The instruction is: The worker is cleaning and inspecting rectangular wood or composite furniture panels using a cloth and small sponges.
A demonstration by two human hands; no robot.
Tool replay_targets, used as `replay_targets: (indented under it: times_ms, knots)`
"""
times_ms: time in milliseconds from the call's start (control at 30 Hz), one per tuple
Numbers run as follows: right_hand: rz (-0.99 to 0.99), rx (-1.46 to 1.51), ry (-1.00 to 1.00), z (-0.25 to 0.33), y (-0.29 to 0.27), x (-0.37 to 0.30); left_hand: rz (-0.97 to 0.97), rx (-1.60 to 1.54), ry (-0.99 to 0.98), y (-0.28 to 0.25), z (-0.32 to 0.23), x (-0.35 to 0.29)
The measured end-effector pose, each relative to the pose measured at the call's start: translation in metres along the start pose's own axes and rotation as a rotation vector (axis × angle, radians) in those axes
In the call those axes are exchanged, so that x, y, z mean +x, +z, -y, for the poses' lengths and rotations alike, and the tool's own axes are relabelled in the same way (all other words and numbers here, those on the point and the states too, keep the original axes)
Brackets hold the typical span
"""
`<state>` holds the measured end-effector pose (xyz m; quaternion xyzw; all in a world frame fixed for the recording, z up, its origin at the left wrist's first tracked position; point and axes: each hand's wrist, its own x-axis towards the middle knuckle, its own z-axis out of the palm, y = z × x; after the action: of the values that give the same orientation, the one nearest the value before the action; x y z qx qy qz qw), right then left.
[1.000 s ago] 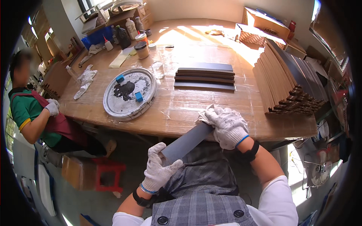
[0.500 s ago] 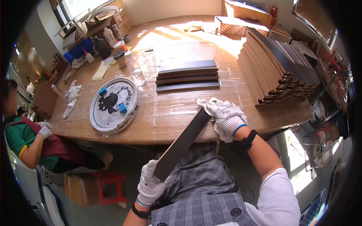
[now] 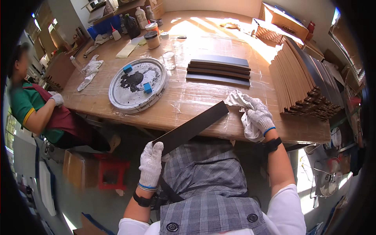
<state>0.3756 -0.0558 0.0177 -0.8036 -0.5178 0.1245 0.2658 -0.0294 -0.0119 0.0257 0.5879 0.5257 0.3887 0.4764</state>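
Left hand (image 3: 150,166) is clamping on the near end of a dark strip (image 3: 192,126), thumb lying on top, fingers mostly hidden. The strip is slanting away and rightward from that hand, its far end pointing over the bench (image 3: 178,107), just short of the cloth (image 3: 237,98). Judging by its thin, straight form, it is looking light and stiff, perhaps slick under knit gloves; corners are seeming likeliest to chip. Long edges near one end are offering the safest hold. Left forearm is pointing away from the body, wrist nearly straight. Right hand (image 3: 259,117) is gripping the bunched cloth, back facing up; ahead-left of it, more strips (image 3: 217,72) are lying grouped.
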Motion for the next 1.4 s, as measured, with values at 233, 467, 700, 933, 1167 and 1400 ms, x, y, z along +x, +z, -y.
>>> replay_targets:
  times_ms: [233,467,700,933,1167,1400]
  knots:
    - [-0.021,-0.001,-0.051,-0.005,-0.003,-0.001,0.270,-0.534,0.043,0.001,0.000,-0.014]
    - [-0.153,0.061,-0.652,0.138,-0.019,-0.044,0.253,-0.391,0.083,0.003,0.008,-0.026]
    - [0.384,-0.265,-0.884,0.211,0.008,-0.102,0.278,-0.248,0.194,-0.004,-0.016,-0.037]
    - [0.227,-0.560,-0.254,0.110,0.008,-0.005,0.195,-0.159,0.216,-0.032,0.079,-0.058]
    - [0.054,-0.617,-0.090,0.084,0.002,0.016,0.170,-0.232,0.192,-0.028,0.104,-0.052]
    - [-0.146,-0.593,-0.187,0.108,-0.005,-0.010,0.157,-0.213,0.121,-0.036,0.112,-0.051]
